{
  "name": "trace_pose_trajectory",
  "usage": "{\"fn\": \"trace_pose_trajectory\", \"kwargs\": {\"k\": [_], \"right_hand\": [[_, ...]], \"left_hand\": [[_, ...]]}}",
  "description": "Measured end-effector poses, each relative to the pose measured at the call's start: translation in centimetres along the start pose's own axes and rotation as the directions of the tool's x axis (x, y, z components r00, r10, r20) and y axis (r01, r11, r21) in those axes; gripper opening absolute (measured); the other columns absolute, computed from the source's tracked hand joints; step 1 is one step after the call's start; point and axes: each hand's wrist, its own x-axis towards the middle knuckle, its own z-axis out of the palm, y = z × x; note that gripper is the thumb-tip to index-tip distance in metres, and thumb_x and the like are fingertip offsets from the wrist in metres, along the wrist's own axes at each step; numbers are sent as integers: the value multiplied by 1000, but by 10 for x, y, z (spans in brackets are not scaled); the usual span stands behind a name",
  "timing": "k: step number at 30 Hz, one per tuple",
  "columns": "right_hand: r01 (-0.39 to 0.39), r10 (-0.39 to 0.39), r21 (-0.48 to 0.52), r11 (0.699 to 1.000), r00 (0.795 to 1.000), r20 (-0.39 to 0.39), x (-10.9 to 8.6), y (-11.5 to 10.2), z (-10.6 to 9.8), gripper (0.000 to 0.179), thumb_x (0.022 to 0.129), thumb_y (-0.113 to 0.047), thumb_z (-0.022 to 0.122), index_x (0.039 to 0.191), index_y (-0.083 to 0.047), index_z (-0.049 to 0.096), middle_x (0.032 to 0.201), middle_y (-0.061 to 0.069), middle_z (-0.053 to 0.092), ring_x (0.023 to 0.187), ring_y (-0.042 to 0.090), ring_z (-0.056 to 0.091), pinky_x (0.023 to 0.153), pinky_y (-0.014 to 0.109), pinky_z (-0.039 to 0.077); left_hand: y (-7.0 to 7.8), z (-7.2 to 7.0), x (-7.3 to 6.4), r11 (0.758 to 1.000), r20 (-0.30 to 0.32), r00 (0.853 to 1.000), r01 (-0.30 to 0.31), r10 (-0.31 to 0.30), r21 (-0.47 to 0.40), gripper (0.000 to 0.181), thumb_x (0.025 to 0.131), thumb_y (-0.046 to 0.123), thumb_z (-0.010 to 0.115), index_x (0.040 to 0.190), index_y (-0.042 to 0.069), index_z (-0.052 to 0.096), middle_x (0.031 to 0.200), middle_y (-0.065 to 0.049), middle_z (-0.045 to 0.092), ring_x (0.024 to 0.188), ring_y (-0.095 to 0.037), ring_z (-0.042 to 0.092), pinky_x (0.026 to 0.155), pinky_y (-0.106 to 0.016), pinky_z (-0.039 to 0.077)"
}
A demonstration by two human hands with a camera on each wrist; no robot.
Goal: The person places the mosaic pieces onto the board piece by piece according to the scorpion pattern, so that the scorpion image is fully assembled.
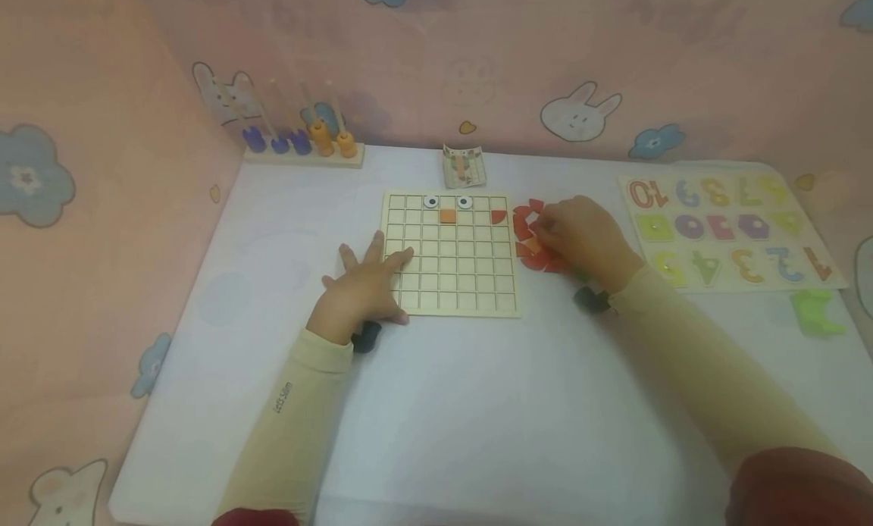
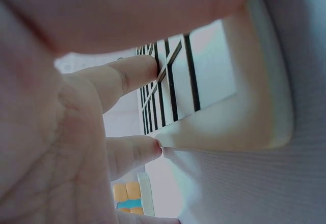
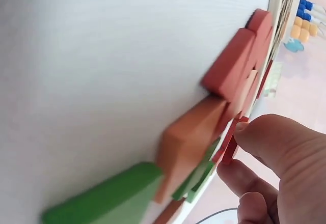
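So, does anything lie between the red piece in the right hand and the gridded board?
Yes: loose red pieces lie just right of the board, between it and the right hand pinching the red piece. They look low enough to clear. The left hand is at the board's left edge.

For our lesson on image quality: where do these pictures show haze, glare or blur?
Head: hazy overall, with the number board looking washed out; left wrist: bright glare whitens part of the grid board; right wrist: the nearest green block looks soft, out of focus.
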Motion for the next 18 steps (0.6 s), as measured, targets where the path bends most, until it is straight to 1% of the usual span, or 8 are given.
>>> {"fn": "trace_pose_trajectory", "kwargs": {"k": [3,5,6,8,10,11,13,18], "right_hand": [[16,-16,23,1000,1000,0,0,-7,-4,19,103,-21,67,110,-6,76,97,11,72,98,34,57,97,51,49],[19,-19,57,998,1000,8,1,-15,-7,20,103,-21,67,113,-8,78,107,11,74,108,34,57,104,51,46],[25,-26,68,997,1000,18,2,-20,-8,20,103,-22,67,113,-9,78,109,11,73,110,33,56,105,51,45],[63,-66,78,995,997,37,6,-30,-9,21,103,-24,68,113,-10,80,108,10,73,109,32,56,105,50,45],[122,-126,83,989,991,49,10,-40,-8,21,103,-26,70,113,-11,82,103,8,74,104,30,56,100,47,46],[166,-171,72,983,984,56,13,-45,-7,21,103,-26,71,113,-11,83,96,6,72,97,29,56,96,45,46],[269,-271,47,962,961,59,17,-53,-4,21,102,-24,72,111,-9,83,89,4,71,88,28,55,90,44,45],[435,-435,18,900,897,74,22,-69,5,20,101,-21,74,105,-4,83,87,5,72,86,28,57,87,43,48]], "left_hand": [[0,0,-1,1000,1,1000,-1,1,2,118,76,29,97,169,38,27,177,-8,-17,150,-61,-22,102,-93,7],[0,-1,-1,1000,1,1000,-1,1,0,117,76,29,97,169,38,27,177,-8,-17,150,-61,-22,103,-93,6],[0,-1,-1,1000,1,1000,-1,1,-2,117,76,29,97,169,38,27,177,-8,-17,150,-61,-22,103,-93,6],[0,-1,-2,1000,0,1000,-1,1,-4,117,76,29,97,169,38,27,177,-8,-16,150,-61,-22,103,-92,6],[0,-1,-2,1000,-2,1000,-1,1,-7,117,76,28,97,169,39,27,177,-7,-16,150,-61,-22,103,-92,6],[0,-1,-2,1000,-3,1000,-2,1,-8,117,76,29,97,169,39,27,177,-7,-16,150,-61,-22,103,-92,6],[0,-1,-1,1000,-5,1000,-2,2,-10,117,76,28,97,169,39,27,177,-7,-16,150,-61,-22,103,-92,6],[1,-1,-2,1000,-4,1000,2,-2,-14,117,76,27,97,169,38,28,177,-7,-16,150,-60,-23,104,-92,5]]}}
